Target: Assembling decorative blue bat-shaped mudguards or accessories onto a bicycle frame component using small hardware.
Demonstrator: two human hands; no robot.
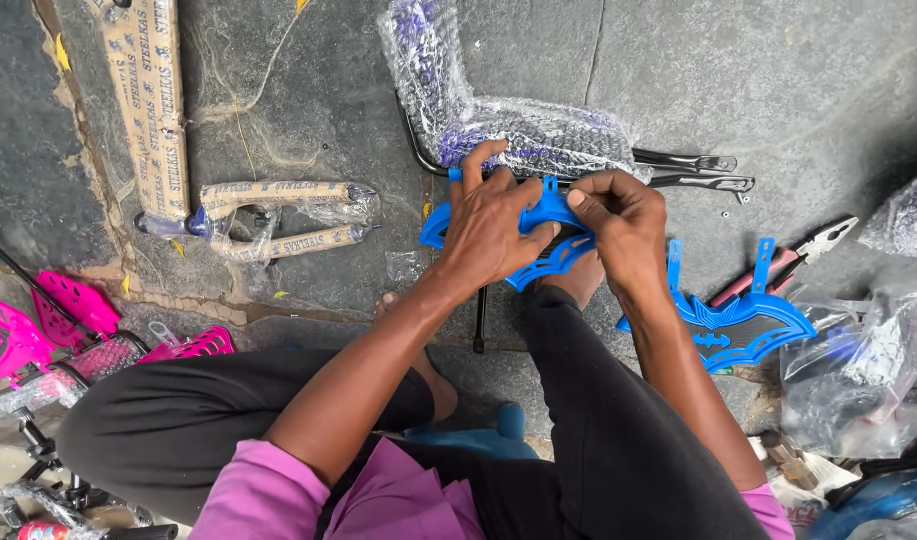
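Note:
My left hand (490,225) and my right hand (618,225) both grip a blue bat-shaped plastic panel (540,262) held over my knees. The left hand covers its left half, fingers spread across the top. My right hand pinches its upper right edge with thumb and fingers. Just beyond the hands lies a bike frame wrapped in bubble wrap (498,125) with black metal ends (693,170). A second blue bat-shaped panel (743,320) lies on the stone floor to the right of my right forearm.
Pliers with red handles (788,262) rest beside the second panel. Clear plastic bags (858,370) sit at the right. Paper-wrapped fork parts (278,215) and a long wrapped tube (148,100) lie at the left. Pink plastic parts (38,325) stand at the lower left.

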